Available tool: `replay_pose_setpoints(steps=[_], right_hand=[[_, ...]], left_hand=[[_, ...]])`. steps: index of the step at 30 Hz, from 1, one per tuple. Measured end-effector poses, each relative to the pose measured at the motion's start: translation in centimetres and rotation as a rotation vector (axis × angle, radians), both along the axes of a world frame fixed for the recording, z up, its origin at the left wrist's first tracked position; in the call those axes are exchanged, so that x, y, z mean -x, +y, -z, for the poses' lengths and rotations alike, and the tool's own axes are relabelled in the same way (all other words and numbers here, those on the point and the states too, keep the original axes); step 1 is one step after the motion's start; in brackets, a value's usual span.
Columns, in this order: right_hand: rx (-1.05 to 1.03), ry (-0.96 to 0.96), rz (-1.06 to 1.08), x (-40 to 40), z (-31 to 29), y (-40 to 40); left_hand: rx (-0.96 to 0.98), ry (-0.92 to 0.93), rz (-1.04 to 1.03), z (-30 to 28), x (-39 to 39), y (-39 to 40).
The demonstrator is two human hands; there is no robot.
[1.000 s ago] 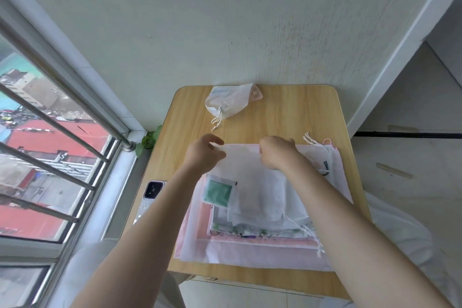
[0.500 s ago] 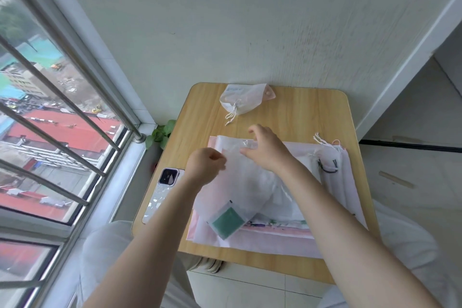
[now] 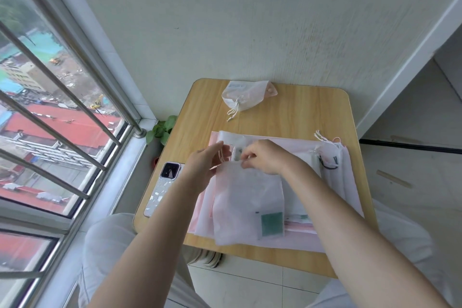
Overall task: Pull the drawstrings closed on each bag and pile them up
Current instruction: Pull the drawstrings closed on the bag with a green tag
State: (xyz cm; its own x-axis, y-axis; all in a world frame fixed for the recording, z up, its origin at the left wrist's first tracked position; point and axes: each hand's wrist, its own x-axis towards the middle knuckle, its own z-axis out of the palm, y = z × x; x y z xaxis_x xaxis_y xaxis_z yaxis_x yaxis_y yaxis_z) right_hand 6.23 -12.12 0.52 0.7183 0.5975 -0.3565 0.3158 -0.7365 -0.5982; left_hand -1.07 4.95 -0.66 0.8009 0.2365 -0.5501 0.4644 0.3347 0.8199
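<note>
A sheer white drawstring bag (image 3: 246,201) with a green label lies on top of a flat stack of white and pink bags (image 3: 332,182) on the wooden table (image 3: 300,117). My left hand (image 3: 203,165) pinches white cords at the bag's top left corner. My right hand (image 3: 262,156) pinches the bag's top hem beside it. At the table's far edge lies one bag (image 3: 246,97) with its mouth cinched and its strings trailing toward me.
A phone (image 3: 163,186) lies at the table's left edge. A barred window (image 3: 62,107) runs along the left and a white wall stands behind the table. A small green plant (image 3: 162,127) sits at the floor corner. My knees are under the table's near edge.
The top bag has been turned so that its green label now lies at the near right. Both hands shifted left to its top edge, and the left hand took hold of the cords.
</note>
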Motion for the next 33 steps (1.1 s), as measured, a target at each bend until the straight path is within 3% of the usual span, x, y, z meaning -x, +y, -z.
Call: replay_pose_setpoints(steps=[4, 13, 15, 18, 20, 22, 27, 29, 33], right_hand=[[-0.016, -0.04, 0.093, 0.3, 0.4, -0.4], [-0.043, -0.233, 0.494, 0.5, 1.3, -2.0], [-0.151, -0.159, 0.593, 0.5, 1.8, -2.2], [-0.463, 0.142, 0.738, 0.6, 2.2, -2.2], [-0.614, 0.343, 0.802, 0.8, 2.4, -2.1], [-0.677, 0.414, 0.829, 1.0, 2.9, -1.8], [-0.554, 0.143, 0.996, 0.6, 3.3, -2.3], [-0.522, 0.08, 1.037, 0.8, 3.3, -2.3], [-0.556, 0.135, 1.06, 0.8, 3.7, -1.8]], left_hand=[[0.347, -0.063, -0.194, 0.2, -0.1, 0.9], [0.517, -0.091, -0.514, 2.3, 0.7, 1.6], [0.532, -0.126, -0.563, 2.1, 1.0, 1.5], [0.526, -0.11, -0.579, 2.1, 1.1, 1.7], [0.448, -0.076, -0.536, 2.3, 0.9, 1.4], [0.291, -0.039, -0.484, 2.5, 0.8, 1.1], [-0.606, 0.052, -0.249, 2.7, 1.3, 1.6], [-0.731, 0.0, -0.204, 2.8, 1.3, 1.9], [-0.81, -0.08, -0.146, 2.6, 0.9, 1.6]])
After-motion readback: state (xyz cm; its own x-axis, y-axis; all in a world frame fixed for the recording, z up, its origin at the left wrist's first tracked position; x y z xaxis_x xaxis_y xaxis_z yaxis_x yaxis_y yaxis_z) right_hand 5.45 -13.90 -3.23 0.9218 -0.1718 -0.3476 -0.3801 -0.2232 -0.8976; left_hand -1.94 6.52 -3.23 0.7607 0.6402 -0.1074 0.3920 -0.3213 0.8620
